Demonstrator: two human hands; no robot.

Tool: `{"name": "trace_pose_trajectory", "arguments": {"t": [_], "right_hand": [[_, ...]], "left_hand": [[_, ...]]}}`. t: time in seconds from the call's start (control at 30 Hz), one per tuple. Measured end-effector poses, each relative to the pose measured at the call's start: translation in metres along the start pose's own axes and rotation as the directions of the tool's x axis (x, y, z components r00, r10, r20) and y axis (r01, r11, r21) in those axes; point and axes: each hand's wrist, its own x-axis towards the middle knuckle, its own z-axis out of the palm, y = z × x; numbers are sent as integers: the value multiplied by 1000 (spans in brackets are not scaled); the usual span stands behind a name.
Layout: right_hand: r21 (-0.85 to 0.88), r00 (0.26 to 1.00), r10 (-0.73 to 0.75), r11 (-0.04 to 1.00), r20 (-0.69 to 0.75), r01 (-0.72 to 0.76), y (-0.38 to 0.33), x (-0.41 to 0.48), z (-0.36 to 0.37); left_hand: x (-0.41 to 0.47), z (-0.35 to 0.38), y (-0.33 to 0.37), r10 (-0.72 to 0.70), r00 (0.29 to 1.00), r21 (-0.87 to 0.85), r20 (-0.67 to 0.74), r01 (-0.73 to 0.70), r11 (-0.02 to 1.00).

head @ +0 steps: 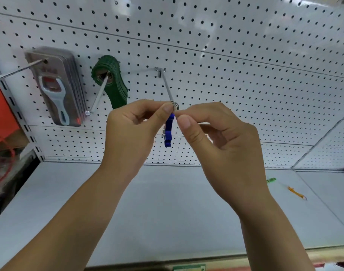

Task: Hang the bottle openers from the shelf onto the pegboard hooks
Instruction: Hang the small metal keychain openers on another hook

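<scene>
A blue bottle opener (168, 131) hangs edge-on from a small metal key ring (175, 106) at the tip of the middle pegboard hook (166, 86). My left hand (135, 132) pinches the ring from the left with thumb and forefinger. From the right, my right hand (218, 139) pinches the same ring. Both hands are raised in front of the white pegboard (235, 55). Whether the ring is threaded over the hook's tip is hidden by my fingers. An orange opener (296, 192) and a green one (271, 180) lie on the shelf (167, 212) at the right.
Green openers (113, 85) hang on the hook to the left, and packaged white openers (59, 89) on the hook beyond it. A bare hook rod (14, 72) juts out at far left. Red and orange goods (3, 122) fill the neighbouring bay.
</scene>
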Motion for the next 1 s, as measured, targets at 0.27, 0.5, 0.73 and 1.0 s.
{"name": "trace_pose_trajectory", "arguments": {"t": [0.27, 0.5, 0.73, 1.0], "right_hand": [[-47, 999, -14, 999, -39, 12, 2, -2, 7], [-58, 997, 6, 998, -75, -11, 2, -7, 11], [-90, 995, 9, 996, -101, -18, -1, -9, 12], [-122, 993, -20, 993, -115, 6, -3, -11, 12]], "left_hand": [[46, 2, -22, -34, 999, 49, -37, 36, 998], [91, 4, -45, -14, 999, 67, -47, 17, 998], [128, 8, -66, 46, 997, 157, -66, -35, 987], [146, 10, -77, 104, 992, 225, -65, -87, 971]]}}
